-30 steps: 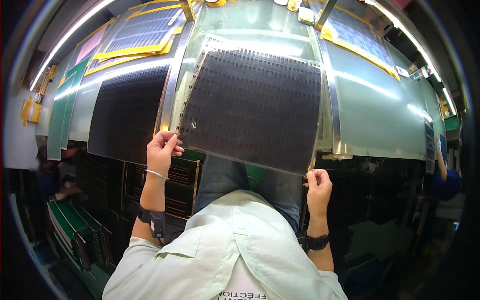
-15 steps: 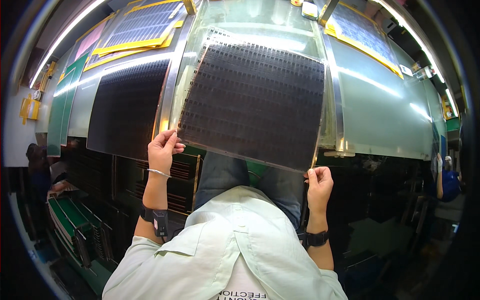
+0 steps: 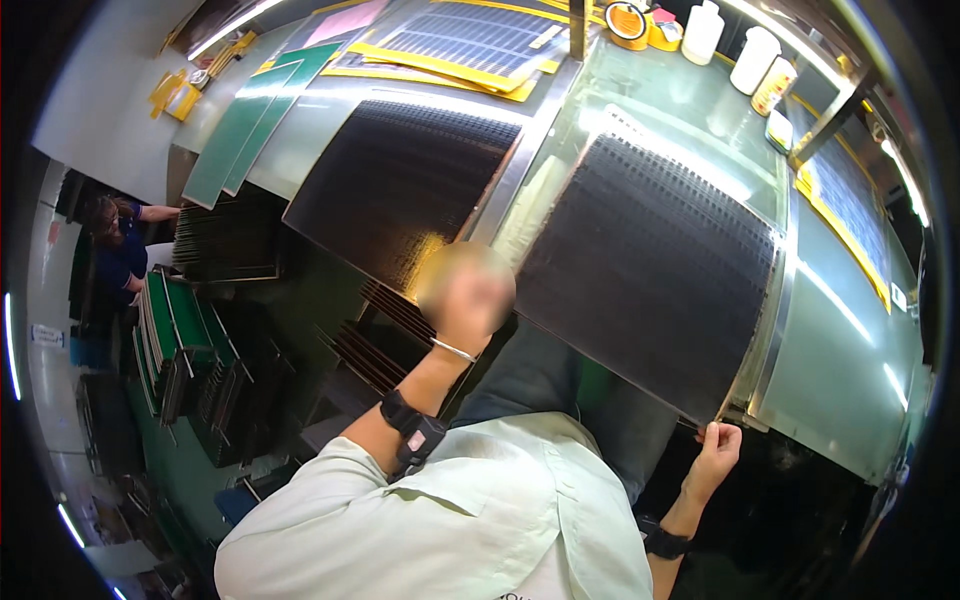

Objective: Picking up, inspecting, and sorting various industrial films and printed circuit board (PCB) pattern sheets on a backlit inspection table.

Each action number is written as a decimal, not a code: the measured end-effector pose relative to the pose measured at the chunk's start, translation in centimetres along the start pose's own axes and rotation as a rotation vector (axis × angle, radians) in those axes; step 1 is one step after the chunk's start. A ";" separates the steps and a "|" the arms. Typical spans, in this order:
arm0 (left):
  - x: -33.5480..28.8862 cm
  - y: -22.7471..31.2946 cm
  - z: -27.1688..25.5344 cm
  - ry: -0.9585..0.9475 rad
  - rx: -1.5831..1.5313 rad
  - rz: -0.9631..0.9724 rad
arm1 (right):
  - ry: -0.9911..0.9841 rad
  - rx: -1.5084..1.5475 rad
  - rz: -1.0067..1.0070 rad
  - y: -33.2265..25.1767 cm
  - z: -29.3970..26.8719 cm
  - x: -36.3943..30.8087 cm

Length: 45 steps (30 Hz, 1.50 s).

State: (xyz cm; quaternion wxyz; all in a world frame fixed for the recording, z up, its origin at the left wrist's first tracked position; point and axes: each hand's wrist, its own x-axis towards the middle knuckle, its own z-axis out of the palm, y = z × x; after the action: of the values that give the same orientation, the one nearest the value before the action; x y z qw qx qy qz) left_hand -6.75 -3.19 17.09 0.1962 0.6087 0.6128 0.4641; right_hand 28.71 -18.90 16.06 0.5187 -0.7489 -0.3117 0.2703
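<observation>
Dark perforated panel (image 3: 650,290) is held by two opposite points, most likely so the thin sheet stays flat and is steered square onto the glossy table (image 3: 850,370).

Left hand (image 3: 465,300) is raised at the panel's near-left edge; it is blurred in this view, so whether it is clenched on the edge or only resting against it cannot be told. Panel lies at about 2 o'clock from it, touching or just beside.

Right hand (image 3: 712,455) is pinched on the panel's near-right corner, fingers closed on the edge. Panel spreads away at about 11 o'clock from it.

Panel is tilted, near edge overhanging the table front, far edge up on the table, right edge close along a metal rail (image 3: 770,330), probably used as a stop.

A second dark panel (image 3: 395,190) lies flat on the table at 10 o'clock of the left hand, well apart from both hands. White containers (image 3: 750,55) stand at the far edge of the table.
</observation>
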 end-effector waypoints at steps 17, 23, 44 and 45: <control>-1.5 -0.1 1.4 -0.043 -0.515 -0.467 | 0.003 -0.271 -0.114 -1.6 0.1 0.5; 0.2 1.3 -1.4 -0.223 0.336 -0.045 | -0.306 -1.115 -0.634 -7.8 0.9 6.7; 19.9 1.7 15.8 -0.377 0.684 0.484 | -0.294 -1.005 -0.826 -6.9 5.8 27.5; 20.1 1.6 16.0 -0.364 0.720 0.493 | -0.284 -1.024 -0.817 -6.8 6.0 27.4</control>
State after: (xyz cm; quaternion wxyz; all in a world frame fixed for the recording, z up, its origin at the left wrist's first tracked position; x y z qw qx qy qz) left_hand 3.37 20.49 17.00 -0.0392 0.8368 0.5276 0.1406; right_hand 41.17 7.02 18.35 0.1127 -0.6795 -0.7241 -0.0338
